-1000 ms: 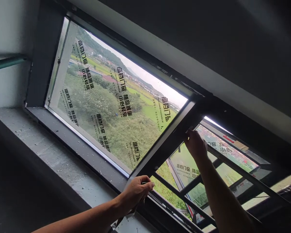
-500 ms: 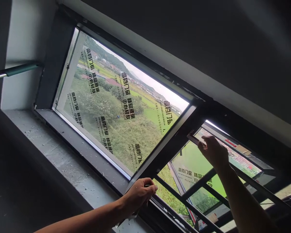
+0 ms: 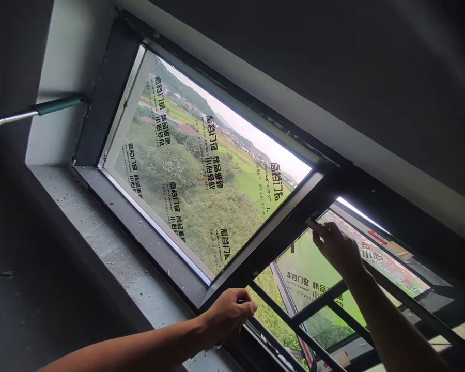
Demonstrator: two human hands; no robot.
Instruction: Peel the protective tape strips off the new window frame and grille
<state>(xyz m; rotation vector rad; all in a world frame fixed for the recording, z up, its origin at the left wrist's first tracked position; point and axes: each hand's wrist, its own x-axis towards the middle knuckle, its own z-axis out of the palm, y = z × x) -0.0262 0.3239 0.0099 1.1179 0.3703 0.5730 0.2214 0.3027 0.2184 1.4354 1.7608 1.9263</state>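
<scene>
Now, relative to half a second ago, my right hand sits closer to the dark post between the two windows, and less of the short bar shows between fingertips and post. In my judgement, the grip is thus nearer the post end of the bar, with less leverage on it.

Position of the bar: at the post's upper part, directly ahead of my right fingertips, clamped between thumb and fingers. Whether it is fixed to the post, I cannot tell. The right forearm crosses in front of the metal bars.

My left hand is well apart from the right, below and left of the bar, near the post's lower end. Its fingers curl against the thumb; whether they hold anything, I cannot tell. The debris-strewn sill runs beyond it.
</scene>
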